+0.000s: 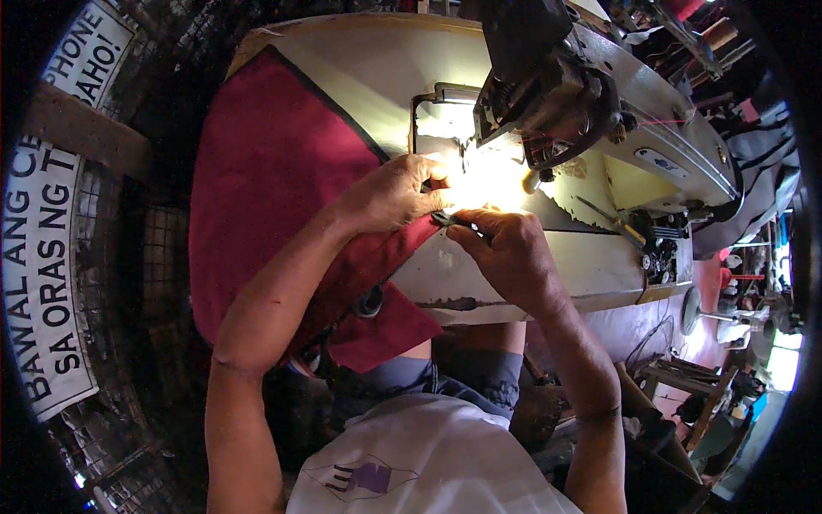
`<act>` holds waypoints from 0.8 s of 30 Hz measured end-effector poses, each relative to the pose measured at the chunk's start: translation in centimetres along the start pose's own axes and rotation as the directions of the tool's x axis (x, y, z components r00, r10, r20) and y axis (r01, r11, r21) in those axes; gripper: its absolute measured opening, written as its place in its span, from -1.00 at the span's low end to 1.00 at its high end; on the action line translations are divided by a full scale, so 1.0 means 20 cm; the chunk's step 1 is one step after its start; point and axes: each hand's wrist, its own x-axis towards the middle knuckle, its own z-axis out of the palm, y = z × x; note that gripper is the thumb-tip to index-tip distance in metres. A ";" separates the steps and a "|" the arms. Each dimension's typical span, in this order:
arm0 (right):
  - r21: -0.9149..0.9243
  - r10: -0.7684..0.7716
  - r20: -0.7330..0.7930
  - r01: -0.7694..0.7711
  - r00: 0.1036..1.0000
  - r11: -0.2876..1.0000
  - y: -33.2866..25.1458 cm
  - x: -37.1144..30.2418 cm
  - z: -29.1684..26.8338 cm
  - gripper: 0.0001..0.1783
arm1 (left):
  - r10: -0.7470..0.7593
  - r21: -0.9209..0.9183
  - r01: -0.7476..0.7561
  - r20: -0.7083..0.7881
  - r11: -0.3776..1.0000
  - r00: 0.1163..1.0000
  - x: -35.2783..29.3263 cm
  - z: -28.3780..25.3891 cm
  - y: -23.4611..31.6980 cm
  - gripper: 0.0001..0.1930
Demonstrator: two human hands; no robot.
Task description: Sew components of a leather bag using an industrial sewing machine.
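A large piece of dark red cloth (257, 180) with black edging lies over the left of the sewing machine table and hangs down at its front edge. My left hand (394, 195) is closed on a corner of this cloth, fingers pinched together under the bright lamp. Close beside it, my right hand (505, 248) is closed around a small dark metal tool (443, 218), which looks like thread snips. Its tip lies at the cloth's edge by my left fingertips. Glare hides the fingertips in part.
The sewing machine head (556, 103) stands just beyond my hands, its body running to the right. On the table at right lies a screwdriver (634, 233) with a yellowish handle. Lettered signs (51, 274) hang at left; a fan (692, 310) stands at far right.
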 end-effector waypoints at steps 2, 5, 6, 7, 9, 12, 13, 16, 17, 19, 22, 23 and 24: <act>-0.013 -0.013 -0.017 0.013 1.000 1.000 0.01 0.00 0.01 -0.74 | 0.002 0.077 -0.001 -0.015 0.997 1.000 0.00 -0.01 0.01 -0.83; 0.029 0.024 0.009 -0.024 1.000 0.999 0.04 0.00 0.00 -0.75 | 0.020 0.148 -0.011 -0.065 0.989 0.998 0.00 0.00 -0.01 -0.87; 0.091 0.025 0.018 -0.027 1.000 0.995 0.06 0.00 0.00 -0.75 | 0.037 0.141 -0.023 -0.099 0.990 0.994 -0.01 0.00 -0.02 -0.90; 0.150 0.030 0.025 -0.033 0.999 0.988 0.07 -0.01 -0.01 -0.76 | 0.038 0.143 -0.024 -0.096 0.989 0.995 0.00 0.01 -0.02 -0.90; 0.134 0.065 0.075 -0.074 0.995 0.988 0.04 0.01 -0.02 -0.77 | 0.065 0.184 -0.047 -0.090 0.982 0.994 -0.01 0.01 -0.03 -0.89; 0.092 0.077 0.140 -0.091 0.987 0.992 -0.01 0.03 -0.02 -0.77 | -0.006 0.145 0.017 -0.074 0.989 0.997 0.00 0.00 -0.06 -0.87; 0.067 0.056 0.158 -0.067 0.986 0.995 -0.02 0.04 -0.02 -0.77 | -0.006 0.150 0.017 -0.074 0.989 0.997 0.00 0.00 -0.05 -0.87; 0.097 -0.012 0.095 0.003 0.995 0.995 0.08 0.02 0.02 -0.77 | -0.003 0.118 0.015 -0.098 0.993 0.995 0.00 0.01 -0.04 -0.86; 0.096 -0.014 0.094 0.005 0.995 0.995 0.09 0.01 0.01 -0.77 | 0.020 0.022 -0.018 -0.113 1.000 0.993 0.00 0.01 -0.06 -0.85; 0.217 0.030 0.146 -0.061 0.989 0.974 0.10 -0.02 -0.03 -0.76 | 0.041 -0.073 -0.051 -0.130 0.996 0.991 0.00 0.00 -0.05 -0.85; 0.217 0.015 0.061 -0.028 0.998 0.976 0.14 -0.08 -0.08 -0.75 | -0.076 0.206 0.098 -0.113 0.974 0.991 -0.05 -0.05 0.00 -0.86; 0.120 -0.007 0.074 -0.002 0.997 0.993 0.17 -0.08 -0.10 -0.73 | 0.124 0.526 -0.069 -0.070 0.847 0.990 -0.07 -0.08 -0.01 -0.82; 0.117 0.000 0.066 -0.008 0.998 0.993 0.16 -0.09 -0.10 -0.73 | 0.297 0.774 -0.215 0.037 0.595 0.954 -0.09 -0.11 -0.01 -0.77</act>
